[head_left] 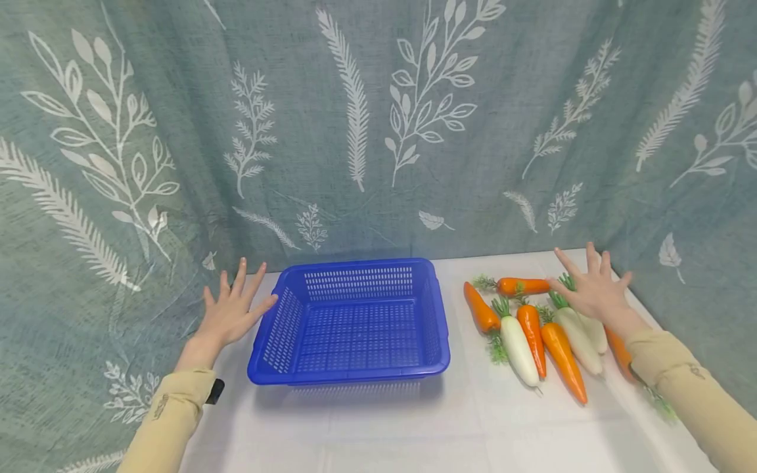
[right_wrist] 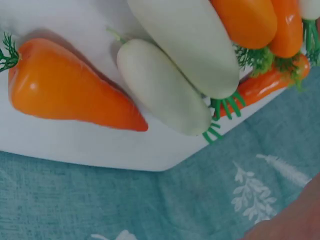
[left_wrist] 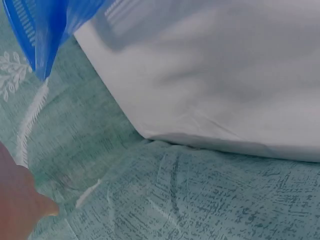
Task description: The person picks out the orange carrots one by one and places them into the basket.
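Note:
My left hand (head_left: 227, 318), fingers spread wide, is at the left side of a blue plastic basket (head_left: 349, 378). Its thumb is close to the basket's rim; whether they touch I cannot tell. With fingers also spread, my right hand (head_left: 600, 295) hovers over the far right of a group of vegetables and holds nothing. Below and around it lie several orange carrots (head_left: 564, 361) with feathery green tops and three white radishes (head_left: 519, 351) with green stems. In the right wrist view, a carrot (right_wrist: 70, 87) lies apart from two radishes (right_wrist: 162, 90).
A white cloth-covered table (head_left: 378, 433) carries everything. Blue-green curtains (head_left: 367, 131) with white leaf prints hang behind it and along both sides, close to the table edges. A dark band (head_left: 215, 391) shows at the left wrist.

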Demonstrator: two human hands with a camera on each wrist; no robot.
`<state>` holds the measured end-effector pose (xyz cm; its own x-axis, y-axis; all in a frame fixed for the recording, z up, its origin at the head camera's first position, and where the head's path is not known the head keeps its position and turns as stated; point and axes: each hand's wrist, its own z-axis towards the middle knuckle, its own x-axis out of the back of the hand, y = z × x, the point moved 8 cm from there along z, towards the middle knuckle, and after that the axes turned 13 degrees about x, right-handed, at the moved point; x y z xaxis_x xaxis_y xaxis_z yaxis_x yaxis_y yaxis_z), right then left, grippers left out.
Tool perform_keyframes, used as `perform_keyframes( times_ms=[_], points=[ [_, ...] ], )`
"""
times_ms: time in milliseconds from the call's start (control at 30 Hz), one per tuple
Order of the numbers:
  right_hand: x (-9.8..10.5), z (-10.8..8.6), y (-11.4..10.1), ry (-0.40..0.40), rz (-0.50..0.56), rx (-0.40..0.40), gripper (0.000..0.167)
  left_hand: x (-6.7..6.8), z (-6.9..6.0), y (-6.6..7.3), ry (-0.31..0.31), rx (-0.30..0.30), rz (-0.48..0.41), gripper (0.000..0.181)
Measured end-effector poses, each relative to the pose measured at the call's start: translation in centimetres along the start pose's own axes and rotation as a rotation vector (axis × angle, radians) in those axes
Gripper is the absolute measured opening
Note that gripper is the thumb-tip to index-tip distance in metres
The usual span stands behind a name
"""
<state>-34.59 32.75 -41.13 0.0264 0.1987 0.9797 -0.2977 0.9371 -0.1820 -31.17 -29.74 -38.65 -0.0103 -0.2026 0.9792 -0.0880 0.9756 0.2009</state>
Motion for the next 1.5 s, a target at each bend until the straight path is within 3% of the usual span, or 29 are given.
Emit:
perform_keyframes(
  times_ms=[500,933,1300,1500],
  points=[
    [-2.0,0.2,-3.7,-0.041,0.009,0.069,0.077,-2.4,-1.1,1.4,-0.056,-0.08,-0.149,0.072],
    [-4.2,0.0,-6.6,-0.05,0.042,0.125,0.073,-4.2,-1.4,1.8,-0.119,-0.142,-0.396,0.068],
    [-6.4,0.7,-8.5,-0.027,0.093,0.164,0.07,-5.4,-1.3,1.2,-0.134,-0.102,-0.521,0.066],
    [-7.6,1.4,-9.5,-0.027,0.169,0.16,0.07,-5.8,-0.9,0.8,-0.103,-0.07,-0.57,0.066]
  ],
)
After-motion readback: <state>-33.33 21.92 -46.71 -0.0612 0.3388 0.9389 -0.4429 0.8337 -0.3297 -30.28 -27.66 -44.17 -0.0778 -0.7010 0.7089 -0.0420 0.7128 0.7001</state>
